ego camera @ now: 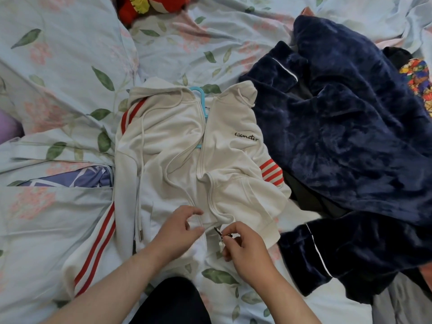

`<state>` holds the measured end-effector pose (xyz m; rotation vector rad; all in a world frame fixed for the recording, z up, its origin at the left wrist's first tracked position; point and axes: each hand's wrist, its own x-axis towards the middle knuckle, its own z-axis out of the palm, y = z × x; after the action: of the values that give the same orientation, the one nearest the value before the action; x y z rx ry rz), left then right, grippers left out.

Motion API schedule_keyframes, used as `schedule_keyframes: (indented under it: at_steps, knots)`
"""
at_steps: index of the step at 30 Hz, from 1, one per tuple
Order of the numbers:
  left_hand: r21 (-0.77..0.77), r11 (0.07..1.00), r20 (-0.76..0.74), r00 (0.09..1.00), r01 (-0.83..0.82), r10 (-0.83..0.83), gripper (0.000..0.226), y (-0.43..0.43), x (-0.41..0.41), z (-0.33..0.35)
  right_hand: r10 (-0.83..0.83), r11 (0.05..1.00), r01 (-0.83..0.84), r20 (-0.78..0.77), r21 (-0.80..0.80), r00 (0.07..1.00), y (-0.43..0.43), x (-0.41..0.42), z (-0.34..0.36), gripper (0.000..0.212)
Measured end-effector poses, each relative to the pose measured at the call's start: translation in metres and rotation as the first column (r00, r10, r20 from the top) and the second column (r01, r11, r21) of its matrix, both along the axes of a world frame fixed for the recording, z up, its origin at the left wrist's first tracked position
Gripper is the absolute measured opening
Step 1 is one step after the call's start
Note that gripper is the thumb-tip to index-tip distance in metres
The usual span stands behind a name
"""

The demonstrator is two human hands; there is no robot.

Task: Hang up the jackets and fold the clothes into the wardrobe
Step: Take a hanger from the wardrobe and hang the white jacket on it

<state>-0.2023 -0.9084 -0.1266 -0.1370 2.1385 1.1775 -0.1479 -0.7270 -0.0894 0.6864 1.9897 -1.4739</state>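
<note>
A white zip hoodie (177,146) with red stripes on its sleeves lies front-up on the bed, unzipped. A light blue hanger (201,99) sits inside it, its hook poking out at the collar. My left hand (180,226) pinches the left zipper edge near the hem. My right hand (245,244) pinches the dark zipper pull (219,232) at the bottom of the right edge. The two hands are close together at the hem.
A dark navy plush garment (350,127) with white piping is heaped on the right, touching the hoodie's sleeve. The floral light-blue sheet (70,54) covers the bed. A red soft toy (152,5) lies at the top, colourful fabric (418,80) at the far right.
</note>
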Motion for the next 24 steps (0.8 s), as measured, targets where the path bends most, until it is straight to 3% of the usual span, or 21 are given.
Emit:
schedule_keyframes:
  at_steps: [2,5,11,16,21,24]
  knots:
    - [0.048,0.999,-0.088,0.996,-0.005,0.010,0.026,0.006,0.014,0.006,-0.104,0.992,0.104,0.003,-0.074,0.995,-0.002,-0.002,0.005,0.013]
    - [0.173,0.977,0.015,0.991,0.126,-0.131,0.039,0.017,0.026,0.014,-0.245,0.952,0.247,0.029,-0.180,0.969,-0.001,-0.005,0.013,0.015]
    - [0.316,0.949,0.087,0.995,0.009,-0.039,0.042,0.034,0.017,0.023,-0.362,0.896,0.359,0.040,-0.261,0.931,0.010,-0.014,0.036,0.013]
    - [0.396,0.917,-0.066,0.998,0.032,-0.006,0.034,0.047,0.016,0.045,-0.214,0.976,0.218,-0.104,0.026,0.971,0.014,-0.018,0.037,0.016]
    - [0.404,0.909,-0.052,0.990,-0.099,0.131,0.036,0.053,0.017,0.043,-0.089,0.975,0.122,-0.174,0.185,0.981,0.014,-0.023,0.035,0.018]
    - [0.349,0.931,-0.133,0.977,-0.109,0.165,0.035,0.054,0.016,0.040,0.013,0.958,0.049,-0.215,0.282,0.977,0.016,-0.024,0.035,0.023]
